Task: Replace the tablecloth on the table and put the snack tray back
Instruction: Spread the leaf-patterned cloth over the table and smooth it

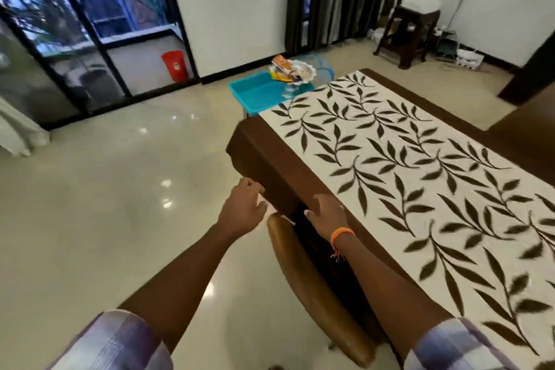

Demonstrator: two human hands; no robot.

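A cream tablecloth with dark leaf print and a brown border (405,165) covers the table, its brown edge hanging down the near left side. My left hand (244,207) pinches the lower hem of that hanging edge. My right hand (329,213), with an orange wristband, rests flat on the cloth's brown border at the table edge. The snack tray (292,70), a pedestal dish with packets, stands on a blue plastic stool (255,90) beyond the table's far corner.
A brown chair back (312,285) is tucked against the table just below my hands. A red bin (175,65) stands by the glass doors. A dark wooden stool (408,33) and cables sit at the far right wall. Glossy tile floor lies to the left.
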